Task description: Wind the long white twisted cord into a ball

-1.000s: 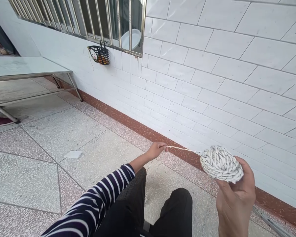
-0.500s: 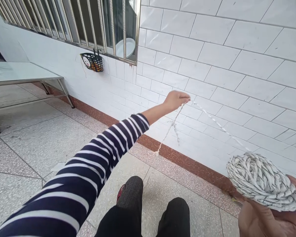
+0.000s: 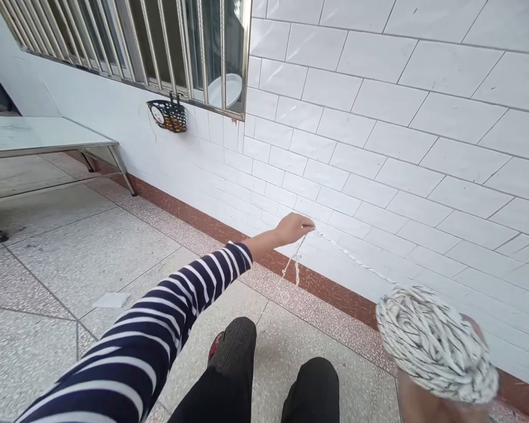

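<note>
My left hand (image 3: 293, 228), reaching out from a striped sleeve (image 3: 198, 288), pinches a thin white twisted cord (image 3: 352, 256) near its end. Short loose tails dangle below those fingers. From the pinch the cord slants down to the right, fairly straight, to a thick wound ball of white yarn (image 3: 436, 343) with dark flecks. My right hand (image 3: 445, 405) is wrapped round this ball from below and behind at the lower right. The ball hides most of the right fingers, and that hand is a little blurred.
A white tiled wall (image 3: 379, 117) stands ahead, with a barred window (image 3: 189, 53) and a small black basket (image 3: 170, 114) hanging from it. A metal-legged table (image 3: 48, 132) is at the left. White paper (image 3: 111, 300) lies on the floor. My knees (image 3: 238, 346) show below.
My left hand has come down and slightly left with the cord's end. My right hand has moved left with the yarn ball, a bit lower. The loose tails have swung.
</note>
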The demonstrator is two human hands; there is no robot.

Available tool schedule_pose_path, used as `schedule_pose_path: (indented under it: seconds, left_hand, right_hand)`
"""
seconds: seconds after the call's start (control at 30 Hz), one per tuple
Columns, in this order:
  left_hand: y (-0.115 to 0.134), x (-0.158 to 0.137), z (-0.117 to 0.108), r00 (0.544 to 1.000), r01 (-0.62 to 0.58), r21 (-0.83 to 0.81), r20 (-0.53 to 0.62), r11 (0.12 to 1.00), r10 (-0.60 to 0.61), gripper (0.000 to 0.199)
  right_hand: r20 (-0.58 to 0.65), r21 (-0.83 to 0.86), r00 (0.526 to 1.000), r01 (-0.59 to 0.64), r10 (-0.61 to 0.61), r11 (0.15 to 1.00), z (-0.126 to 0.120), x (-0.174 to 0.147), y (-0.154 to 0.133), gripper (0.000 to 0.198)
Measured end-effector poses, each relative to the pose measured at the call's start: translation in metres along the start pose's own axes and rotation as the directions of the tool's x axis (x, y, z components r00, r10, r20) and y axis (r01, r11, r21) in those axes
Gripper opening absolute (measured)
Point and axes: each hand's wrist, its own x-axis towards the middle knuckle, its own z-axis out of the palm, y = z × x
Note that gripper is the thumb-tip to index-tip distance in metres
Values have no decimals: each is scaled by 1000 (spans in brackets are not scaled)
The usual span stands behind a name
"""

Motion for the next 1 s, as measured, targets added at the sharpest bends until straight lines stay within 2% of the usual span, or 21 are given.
schedule_pose_path:
  seconds: [0.1,0.17,0.27,0.33,0.43,0.5,0.57,0.63,0.7,0.77,0.83,0.93,1.0]
  left_hand:
    - [-29,-40,38,981,168,-59,111,984,-161,22]
    - [-46,-73,66,945,271,-63,210,961,-252,28]
    - [-66,-124,108,877,355,12,343,935,-337,31]
    - [-74,-154,131,842,387,39,392,921,-370,28]
    - [-71,-179,153,806,417,41,445,908,-390,23]
    - [-58,-183,159,813,421,-23,453,907,-366,28]
    - [-35,-181,159,863,379,-232,438,896,-252,40]
    - [-9,-180,156,917,307,-512,386,803,-104,42]
    - [14,-183,151,937,275,-672,346,687,-37,35]
    - [25,-192,147,940,287,-692,335,662,-58,29]
    - [21,-206,146,941,297,-625,319,722,-111,34]
    - [-3,-228,152,919,350,-472,339,809,-200,31]
    - [-20,-241,159,880,407,-383,408,829,-243,28]
  right_hand:
    - [35,155,961,-278,276,948,11,-4,6,68]
    - [44,219,907,-418,419,882,20,-5,0,67]
    - [74,290,811,-574,580,765,29,-6,-8,72]
    - [118,298,758,-644,642,705,33,-6,-10,77]
    - [222,228,728,-685,649,691,38,-3,-6,79]
    - [295,155,711,-695,638,702,44,-2,1,76]
    - [363,87,668,-719,650,690,51,-3,9,73]
    - [405,51,616,-753,676,656,58,-8,18,70]
    - [415,52,576,-787,704,614,62,-17,27,70]
    - [397,86,563,-810,725,581,61,-26,34,71]
    - [387,137,564,-818,730,559,56,-32,38,70]
    - [359,202,597,-800,717,565,45,-32,36,68]
    - [306,232,639,-769,706,596,38,-24,27,69]
